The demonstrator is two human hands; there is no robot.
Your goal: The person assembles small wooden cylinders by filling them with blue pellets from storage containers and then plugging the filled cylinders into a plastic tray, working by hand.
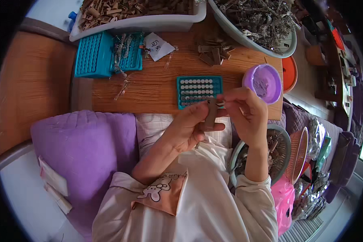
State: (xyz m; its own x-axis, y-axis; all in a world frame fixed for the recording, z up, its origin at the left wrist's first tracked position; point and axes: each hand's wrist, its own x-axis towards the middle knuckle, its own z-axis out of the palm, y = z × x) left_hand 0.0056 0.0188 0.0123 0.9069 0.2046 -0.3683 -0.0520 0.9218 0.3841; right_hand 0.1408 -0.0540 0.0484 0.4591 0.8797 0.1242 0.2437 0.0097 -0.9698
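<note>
My left hand (187,125) is closed around a small brown oblong piece (211,113) with a dark hole near its upper end, held upright over my lap. Close beside that end, my right hand (248,115) pinches a tiny shiny bit (220,104), too small to name. Just beyond both hands a teal tray (179,90) lies on the wooden table, with rows of round white and clear pieces (196,86) in it. Part of its near right corner is hidden by my fingers.
A purple bowl (279,82) with lilac material stands at the table's right edge. Farther back are a white tub (149,23) of brown pieces, a basin (293,45) of silvery strands, teal racks (93,54) and loose brown pieces (215,54). A basket (285,147) sits by my right arm.
</note>
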